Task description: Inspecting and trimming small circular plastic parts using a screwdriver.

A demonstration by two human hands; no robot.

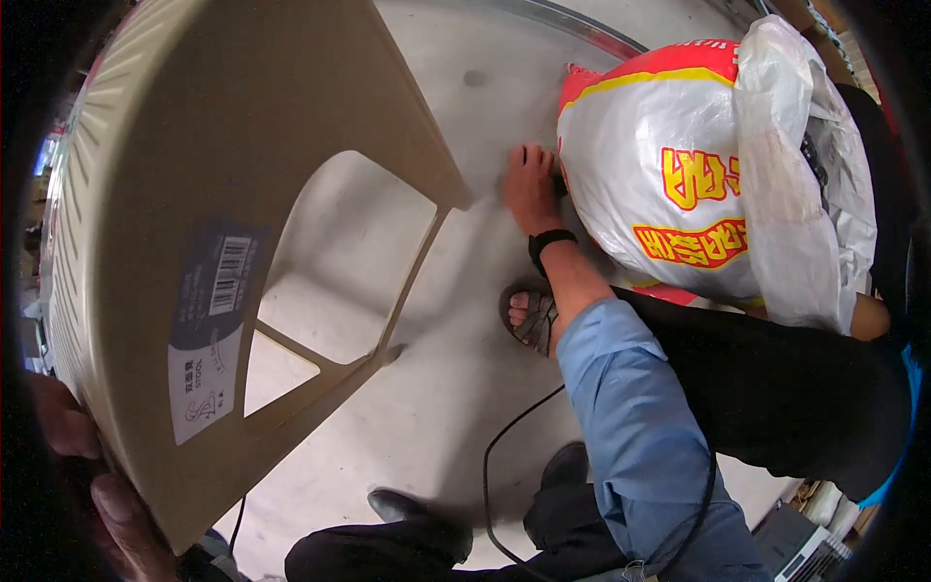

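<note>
A beige plastic stool (pixel 223 116) with a label on its side fills the left, tilted, its cut-out side showing the floor through it. My left hand (pixel 112 485) is at the lower left rim of the view, closed on the stool's edge; only parts of its fingers show. My right hand (pixel 531 186), with a dark band on the wrist, is low beside a full white, red and yellow plastic sack (pixel 650 165). Its fingers are curled, and a small dark thing shows between it and the sack; what it grips is hidden.
Another person's sandalled foot (pixel 529 315) and dark-trousered leg (pixel 776 378) are just right of my forearm. A black cable (pixel 488 466) loops down beside my shoes (pixel 398 504). A grey box-shaped thing (pixel 800 543) stands at the lower right. A curved rail (pixel 592 29) crosses the far floor.
</note>
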